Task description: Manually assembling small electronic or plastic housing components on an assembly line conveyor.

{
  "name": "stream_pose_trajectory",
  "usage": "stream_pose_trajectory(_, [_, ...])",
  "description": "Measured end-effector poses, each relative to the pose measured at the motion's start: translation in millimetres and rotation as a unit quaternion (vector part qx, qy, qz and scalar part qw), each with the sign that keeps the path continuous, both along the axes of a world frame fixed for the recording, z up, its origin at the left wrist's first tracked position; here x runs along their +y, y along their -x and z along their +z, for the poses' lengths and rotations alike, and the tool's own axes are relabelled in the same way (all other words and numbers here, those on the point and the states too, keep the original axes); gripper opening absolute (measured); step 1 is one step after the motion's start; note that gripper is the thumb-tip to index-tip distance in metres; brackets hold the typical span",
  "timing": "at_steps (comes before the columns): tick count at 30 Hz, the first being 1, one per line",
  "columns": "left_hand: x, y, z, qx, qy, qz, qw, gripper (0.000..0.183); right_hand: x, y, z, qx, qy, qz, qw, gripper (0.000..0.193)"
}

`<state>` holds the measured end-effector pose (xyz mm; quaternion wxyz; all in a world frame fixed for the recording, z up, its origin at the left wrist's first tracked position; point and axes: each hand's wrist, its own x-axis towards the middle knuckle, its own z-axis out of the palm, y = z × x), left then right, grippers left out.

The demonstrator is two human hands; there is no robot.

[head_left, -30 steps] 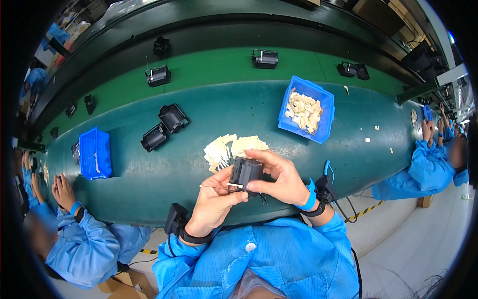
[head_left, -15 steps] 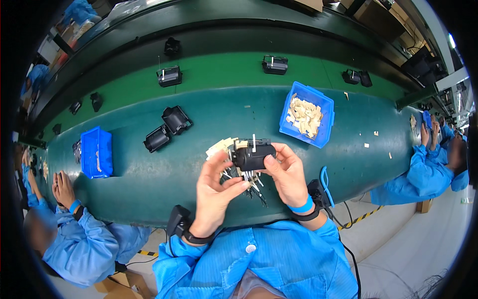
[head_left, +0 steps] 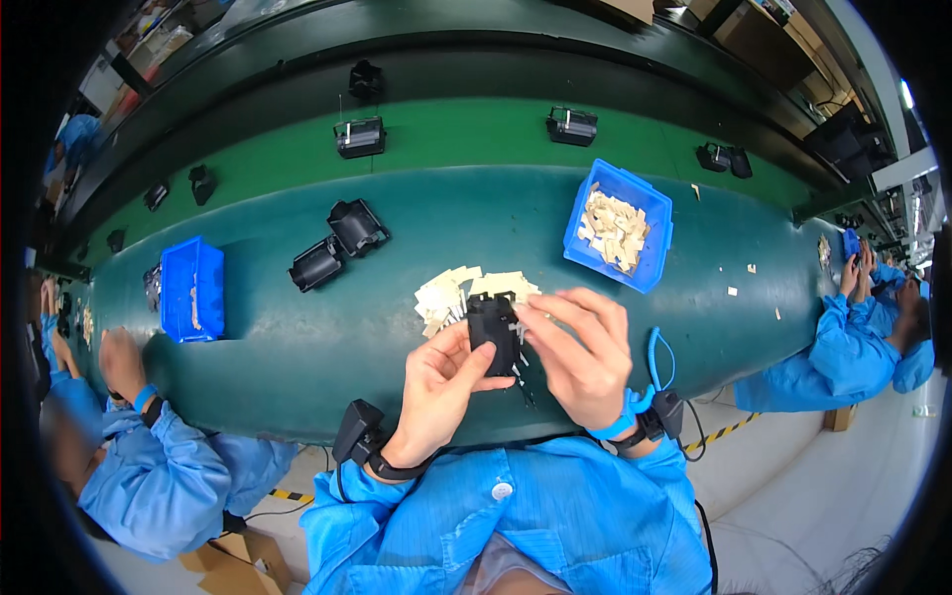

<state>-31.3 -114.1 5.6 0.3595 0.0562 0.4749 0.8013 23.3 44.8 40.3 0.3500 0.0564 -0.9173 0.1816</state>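
Head view: left hand pinches one black housing; right hand beside it, grip unclear.

The blue jacket has a white button.

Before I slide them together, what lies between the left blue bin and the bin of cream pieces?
In the head view, one black housing and a second, close together; the cream pile sits nearer the person.
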Motion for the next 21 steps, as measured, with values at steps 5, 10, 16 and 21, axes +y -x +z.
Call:
stream_pose_trajectory(5, [-1,-3,3,0.019,-0.012,0.005,1.000,0.031,-8,5,-20,-0.004,0.003,0.002,1.000,0.031])
stream_pose_trajectory(10, [-4,1,1,-0.004,-0.024,0.015,1.000,0.029,-5,-3,-20,0.021,-0.046,0.025,0.998,0.028])
stream_pose_trajectory(16, [-5,4,1,-0.037,-0.038,-0.009,0.999,0.028,-1,-8,-17,0.016,-0.118,0.010,0.993,0.028])
stream_pose_trajectory(21, [-2,-3,-2,0.031,-0.009,0.024,0.999,0.027,1,0,-14,-0.045,0.031,0.045,0.997,0.025])
